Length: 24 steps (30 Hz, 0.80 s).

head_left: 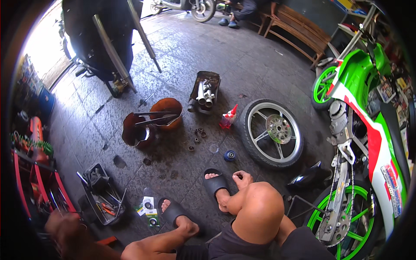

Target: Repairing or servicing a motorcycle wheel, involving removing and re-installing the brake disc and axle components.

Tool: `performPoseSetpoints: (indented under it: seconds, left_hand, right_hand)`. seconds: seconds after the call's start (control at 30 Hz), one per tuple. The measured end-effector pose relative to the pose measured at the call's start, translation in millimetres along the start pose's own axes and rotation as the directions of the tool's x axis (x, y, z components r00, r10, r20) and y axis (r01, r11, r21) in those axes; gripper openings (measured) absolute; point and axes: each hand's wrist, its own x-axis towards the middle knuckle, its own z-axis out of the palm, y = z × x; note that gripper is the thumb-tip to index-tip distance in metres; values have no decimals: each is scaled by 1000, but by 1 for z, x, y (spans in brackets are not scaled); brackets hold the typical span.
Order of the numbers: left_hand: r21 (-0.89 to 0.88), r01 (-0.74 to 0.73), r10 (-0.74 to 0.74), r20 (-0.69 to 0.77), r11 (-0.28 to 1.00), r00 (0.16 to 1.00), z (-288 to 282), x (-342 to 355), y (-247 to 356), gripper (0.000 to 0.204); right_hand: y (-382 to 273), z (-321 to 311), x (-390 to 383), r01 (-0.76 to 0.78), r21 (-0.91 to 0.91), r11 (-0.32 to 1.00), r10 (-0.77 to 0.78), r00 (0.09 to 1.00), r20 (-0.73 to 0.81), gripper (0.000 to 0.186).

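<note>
Silver wheel (pixel 277 129) and blue container (pixel 230 155) sit just beyond the right hand (pixel 242 179).

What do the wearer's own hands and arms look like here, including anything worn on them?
The right hand is bare, with no glove or ring visible. Dark, plain cloth near the lower edge may be that arm's sleeve, though I can't be sure. The left hand appears ungloved too, but it's blurred and shadowed, so finer details or markings can't be made out.
</note>
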Motion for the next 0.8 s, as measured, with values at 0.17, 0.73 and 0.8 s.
performPoseSetpoints:
  seconds: [0.17,0.73,0.8]
  left_hand:
    - [323,877,-914,-76,356,400,31,-109,-118,17]
    - [382,876,-865,496,293,73,87,-74,-91,40]
    - [377,872,-791,612,313,19,79,-77,-93,35]
  right_hand:
    - [0,-16,-29,-89,-95,992,86,996,-37,28]
    - [13,38,103,269,-253,929,-326,920,-216,45]
    - [16,39,107,410,-317,855,-468,874,-130,49]
